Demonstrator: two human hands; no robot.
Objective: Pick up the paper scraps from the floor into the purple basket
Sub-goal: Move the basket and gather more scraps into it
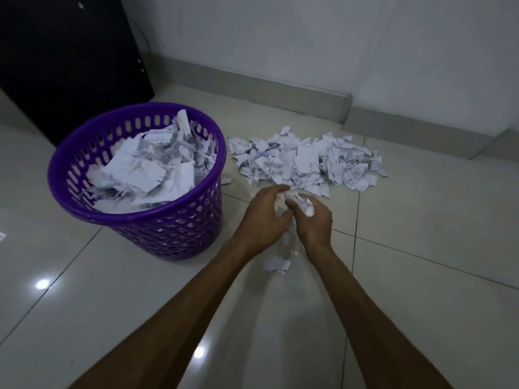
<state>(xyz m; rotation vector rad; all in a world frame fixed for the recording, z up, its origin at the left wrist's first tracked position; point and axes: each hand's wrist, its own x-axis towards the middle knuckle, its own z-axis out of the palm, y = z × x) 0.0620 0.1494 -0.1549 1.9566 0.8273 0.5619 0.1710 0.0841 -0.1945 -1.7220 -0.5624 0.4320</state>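
Note:
A purple basket (84, 197) with a slotted wall stands on the floor at the left, filled with white paper scraps (146, 169). To its right a wide pile of torn paper scraps (306, 161) lies on the tiles near the wall. Just in front of that pile my left hand (261, 217) and my right hand (314, 223) are cupped together around a bunch of scraps (295, 200). A few small scraps (276, 264) are blurred below my wrists; whether they lie on the floor or hang in the air is unclear.
A dark cabinet (64, 57) stands behind the basket at the back left. A white wall with a grey skirting (280, 91) runs along the back. Glossy light tiles (421, 276) cover the floor around me.

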